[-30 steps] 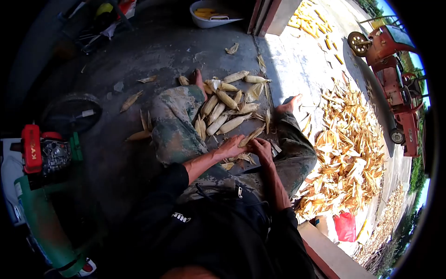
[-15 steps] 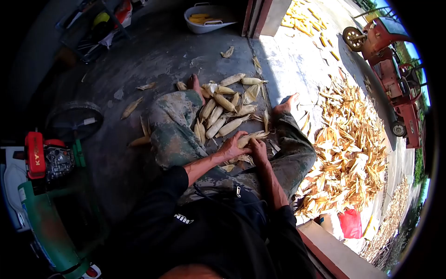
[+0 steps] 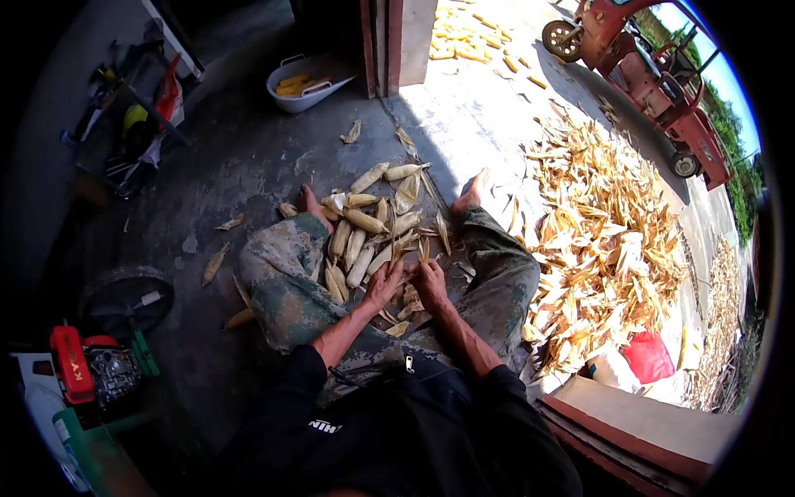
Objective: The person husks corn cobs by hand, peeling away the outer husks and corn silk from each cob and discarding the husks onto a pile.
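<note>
Between my bent legs, both hands work on one ear of corn, mostly hidden by my fingers. My left hand (image 3: 384, 283) is closed on its left side, with a dry husk strip (image 3: 403, 243) sticking up past the fingers. Close beside it, my right hand (image 3: 429, 284) is closed on another husk strip (image 3: 425, 248), which points away from me. Just beyond my hands lies a pile of unhusked corn ears (image 3: 363, 220). Loose husk pieces (image 3: 410, 302) lie on the floor below my hands.
A white tub (image 3: 303, 101) with yellow cobs stands ahead. To the right spreads a large husk heap (image 3: 600, 248), with a red three-wheeled vehicle (image 3: 654, 83) beyond. Yellow cobs (image 3: 464, 37) lie outside the doorway. A red engine (image 3: 74, 364) on a green machine stands at left.
My hands have drawn slightly apart, and the husk now splits into strips pointing away from me. The ear was lying sideways between my fingers before. The camera view has turned towards the right.
</note>
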A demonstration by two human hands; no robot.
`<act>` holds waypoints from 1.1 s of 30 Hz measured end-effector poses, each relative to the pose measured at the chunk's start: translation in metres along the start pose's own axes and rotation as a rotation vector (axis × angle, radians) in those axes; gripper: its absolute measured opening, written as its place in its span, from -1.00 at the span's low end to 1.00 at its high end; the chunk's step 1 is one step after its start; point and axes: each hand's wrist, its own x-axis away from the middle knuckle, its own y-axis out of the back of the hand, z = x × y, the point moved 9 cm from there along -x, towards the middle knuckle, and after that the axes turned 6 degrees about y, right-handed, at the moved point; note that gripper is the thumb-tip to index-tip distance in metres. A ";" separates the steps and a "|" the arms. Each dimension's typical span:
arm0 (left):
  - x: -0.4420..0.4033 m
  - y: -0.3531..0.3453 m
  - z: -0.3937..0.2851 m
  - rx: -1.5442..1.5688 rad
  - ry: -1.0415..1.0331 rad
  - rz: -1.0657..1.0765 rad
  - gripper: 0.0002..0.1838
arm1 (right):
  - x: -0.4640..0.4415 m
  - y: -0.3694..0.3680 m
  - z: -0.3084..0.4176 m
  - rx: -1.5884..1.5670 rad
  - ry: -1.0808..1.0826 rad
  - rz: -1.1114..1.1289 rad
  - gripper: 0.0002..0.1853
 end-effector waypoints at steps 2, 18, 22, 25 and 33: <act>-0.001 0.003 0.026 -0.013 0.187 -0.024 -0.46 | 0.005 -0.001 0.003 0.116 0.045 0.008 -0.94; 0.005 0.000 -0.001 0.374 0.518 0.299 -0.45 | 0.010 -0.013 -0.018 0.120 -0.268 0.247 -0.51; 0.009 -0.025 -0.013 0.131 0.121 0.385 -0.42 | 0.006 -0.005 -0.004 0.341 -0.136 0.227 -0.54; 0.014 -0.021 0.010 -0.119 0.329 0.470 -0.37 | 0.002 -0.003 0.008 0.403 -0.006 0.256 -0.51; 0.020 -0.006 -0.019 -0.273 0.159 0.139 -0.27 | 0.003 0.004 0.018 0.375 0.042 0.192 -0.51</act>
